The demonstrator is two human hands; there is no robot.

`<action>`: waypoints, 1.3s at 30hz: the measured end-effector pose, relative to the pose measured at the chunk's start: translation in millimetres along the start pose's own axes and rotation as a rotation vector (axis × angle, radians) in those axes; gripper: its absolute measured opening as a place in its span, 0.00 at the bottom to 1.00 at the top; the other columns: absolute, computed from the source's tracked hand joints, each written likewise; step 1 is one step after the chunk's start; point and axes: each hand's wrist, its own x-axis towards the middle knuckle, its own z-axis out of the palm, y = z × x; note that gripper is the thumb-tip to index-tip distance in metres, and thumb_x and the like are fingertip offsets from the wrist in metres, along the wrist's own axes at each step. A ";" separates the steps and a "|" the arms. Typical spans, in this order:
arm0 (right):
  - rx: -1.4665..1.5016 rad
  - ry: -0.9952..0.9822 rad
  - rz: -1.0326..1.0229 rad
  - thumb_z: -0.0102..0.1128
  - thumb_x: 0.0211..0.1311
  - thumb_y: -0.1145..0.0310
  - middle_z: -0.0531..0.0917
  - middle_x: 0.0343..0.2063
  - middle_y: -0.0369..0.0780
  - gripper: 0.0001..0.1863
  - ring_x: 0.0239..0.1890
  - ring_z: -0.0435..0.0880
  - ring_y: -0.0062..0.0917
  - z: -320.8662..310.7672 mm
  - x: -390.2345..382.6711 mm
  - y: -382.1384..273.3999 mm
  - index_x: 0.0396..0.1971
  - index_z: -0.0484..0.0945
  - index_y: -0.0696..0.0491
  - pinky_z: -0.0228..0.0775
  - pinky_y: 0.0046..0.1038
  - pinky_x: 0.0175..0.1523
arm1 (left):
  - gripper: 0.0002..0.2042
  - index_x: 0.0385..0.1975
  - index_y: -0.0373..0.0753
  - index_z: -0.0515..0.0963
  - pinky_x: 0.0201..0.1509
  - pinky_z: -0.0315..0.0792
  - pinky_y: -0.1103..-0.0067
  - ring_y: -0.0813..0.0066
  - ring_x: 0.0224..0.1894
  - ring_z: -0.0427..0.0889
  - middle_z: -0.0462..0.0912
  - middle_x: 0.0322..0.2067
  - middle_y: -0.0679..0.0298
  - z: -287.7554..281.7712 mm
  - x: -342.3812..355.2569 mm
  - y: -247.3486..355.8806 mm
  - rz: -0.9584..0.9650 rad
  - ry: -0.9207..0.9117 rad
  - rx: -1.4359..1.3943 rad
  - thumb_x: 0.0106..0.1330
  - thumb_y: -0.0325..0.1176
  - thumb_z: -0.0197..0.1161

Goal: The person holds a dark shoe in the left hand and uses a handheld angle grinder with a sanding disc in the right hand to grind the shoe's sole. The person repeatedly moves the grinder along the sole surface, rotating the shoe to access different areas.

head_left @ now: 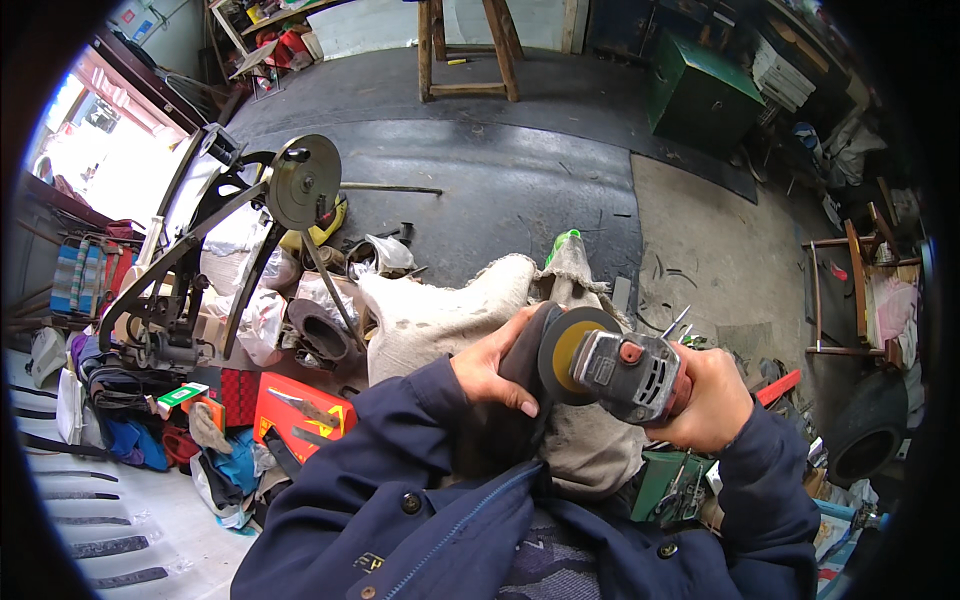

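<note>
My left hand [497, 366] is closed around a dark, shoe-shaped piece [524, 352], its thumb lying along the near side. In my right hand [706, 402] is an angle grinder [622, 376] with a grey and red body, gripped from the right. Its round disc [569, 350], yellowish in the middle and dark at the rim, faces the dark piece and sits right up against it. Whether disc and piece touch, I cannot tell. Beneath both hands, a stained beige cloth [450, 312] covers my lap.
At left stands a black metal machine with a large handwheel [304, 183]. Near it lie a red box [300, 412] with blades on it and dark strips [105, 548] on a pale surface. A green chest [703, 97] and wooden stool [468, 90] stand farther off; a tyre [868, 440] is at right.
</note>
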 end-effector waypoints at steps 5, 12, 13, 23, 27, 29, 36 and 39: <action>0.238 -0.081 0.122 0.81 0.48 0.84 0.92 0.42 0.36 0.25 0.44 0.88 0.16 -7.6 8.1 5.8 0.49 0.85 0.64 0.83 0.27 0.54 | 0.69 0.89 0.41 0.46 0.87 0.54 0.68 0.66 0.85 0.59 0.64 0.82 0.58 -0.9 1.6 2.6 0.041 -0.011 0.114 0.49 0.23 0.90; 0.430 -0.021 0.227 0.80 0.52 0.85 0.93 0.43 0.36 0.24 0.46 0.88 0.16 0.3 3.4 11.0 0.51 0.84 0.64 0.84 0.27 0.55 | 0.69 0.89 0.43 0.48 0.87 0.54 0.66 0.66 0.83 0.61 0.66 0.80 0.61 5.7 -1.0 11.9 0.000 0.001 0.015 0.46 0.21 0.91; 0.528 -0.025 0.176 0.80 0.52 0.85 0.92 0.45 0.36 0.25 0.48 0.87 0.16 0.2 -2.1 10.5 0.52 0.84 0.65 0.83 0.26 0.56 | 0.69 0.89 0.43 0.48 0.87 0.55 0.66 0.66 0.83 0.61 0.67 0.80 0.61 6.0 -1.1 16.3 -0.012 0.004 0.022 0.46 0.22 0.91; 0.474 0.123 -0.026 0.86 0.45 0.75 0.93 0.39 0.38 0.31 0.41 0.90 0.16 21.3 -18.3 8.4 0.53 0.86 0.58 0.84 0.26 0.52 | 0.71 0.88 0.49 0.44 0.82 0.68 0.60 0.59 0.75 0.75 0.72 0.71 0.57 10.2 -19.4 46.4 0.153 0.207 0.141 0.47 0.33 0.93; 0.149 0.072 -0.148 0.88 0.42 0.69 0.91 0.39 0.41 0.36 0.40 0.93 0.29 17.3 -15.0 -2.9 0.57 0.87 0.55 0.84 0.30 0.52 | 0.67 0.87 0.48 0.46 0.83 0.65 0.63 0.63 0.77 0.72 0.71 0.73 0.58 11.6 -30.1 36.5 0.131 0.210 0.181 0.51 0.29 0.91; 0.122 0.093 -0.178 0.90 0.41 0.66 0.92 0.38 0.45 0.34 0.40 0.94 0.38 18.3 -9.4 -11.1 0.53 0.87 0.55 0.86 0.32 0.50 | 0.64 0.86 0.47 0.47 0.83 0.63 0.66 0.66 0.78 0.69 0.70 0.74 0.59 11.0 -31.6 30.9 0.145 0.172 0.179 0.53 0.25 0.89; -0.061 0.069 -0.185 0.87 0.39 0.62 0.91 0.34 0.46 0.28 0.38 0.93 0.47 15.6 8.5 -26.0 0.44 0.87 0.52 0.88 0.38 0.45 | 0.63 0.86 0.47 0.48 0.84 0.61 0.68 0.66 0.79 0.67 0.70 0.74 0.60 6.5 -32.2 27.1 0.134 0.139 0.204 0.51 0.20 0.86; -0.078 0.074 -0.192 0.87 0.40 0.62 0.91 0.34 0.47 0.28 0.38 0.93 0.47 13.6 11.6 -26.0 0.45 0.87 0.52 0.88 0.38 0.45 | 0.64 0.86 0.46 0.49 0.84 0.61 0.68 0.66 0.80 0.66 0.69 0.75 0.60 5.8 -31.6 28.4 0.138 0.136 0.229 0.50 0.21 0.88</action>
